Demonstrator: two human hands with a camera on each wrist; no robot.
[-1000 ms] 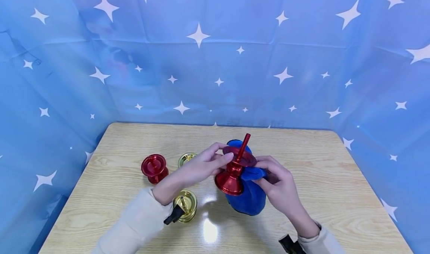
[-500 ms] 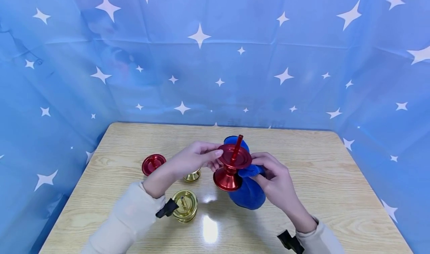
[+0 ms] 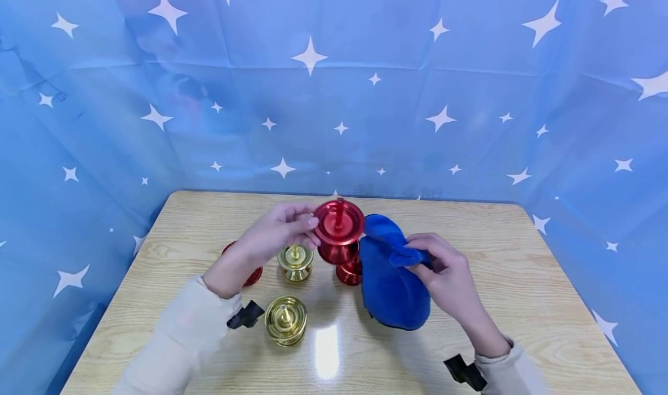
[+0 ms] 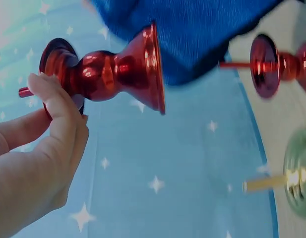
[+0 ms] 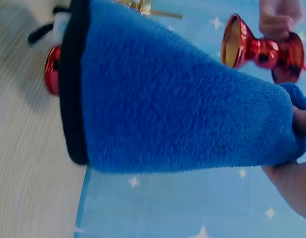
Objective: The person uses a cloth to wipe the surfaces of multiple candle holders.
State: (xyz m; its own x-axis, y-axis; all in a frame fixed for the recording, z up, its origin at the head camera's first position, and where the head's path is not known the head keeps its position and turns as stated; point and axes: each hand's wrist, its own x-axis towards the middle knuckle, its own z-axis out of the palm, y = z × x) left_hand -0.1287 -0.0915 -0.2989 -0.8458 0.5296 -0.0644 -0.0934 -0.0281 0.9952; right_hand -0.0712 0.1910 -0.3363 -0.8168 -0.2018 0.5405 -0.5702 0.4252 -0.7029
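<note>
My left hand (image 3: 268, 238) holds a red metal candlestick (image 3: 339, 224) by the rim of its top dish, above the table. In the left wrist view, the thumb and fingers grip that dish, and the flared base points away from the hand. My right hand (image 3: 446, 273) pinches a bunched corner of a blue plush cloth (image 3: 394, 287), which hangs down beside the candlestick. The right wrist view shows the cloth (image 5: 167, 94) with its dark edging, apart from the held candlestick (image 5: 262, 52). Partly hidden behind both stands a second red candlestick (image 3: 348, 273).
Two gold candlesticks, a rear one (image 3: 296, 263) and a front one (image 3: 286, 321), stand upright on the wooden table (image 3: 496, 256). Another red candlestick (image 3: 254, 276) is mostly covered by the left forearm. A blue star-printed curtain (image 3: 334, 93) hangs behind the table.
My left hand has moved left and away with the red candlestick, off the cloth. The cloth has shifted slightly right with my right hand and hangs more unfolded, uncovering another red candlestick.
</note>
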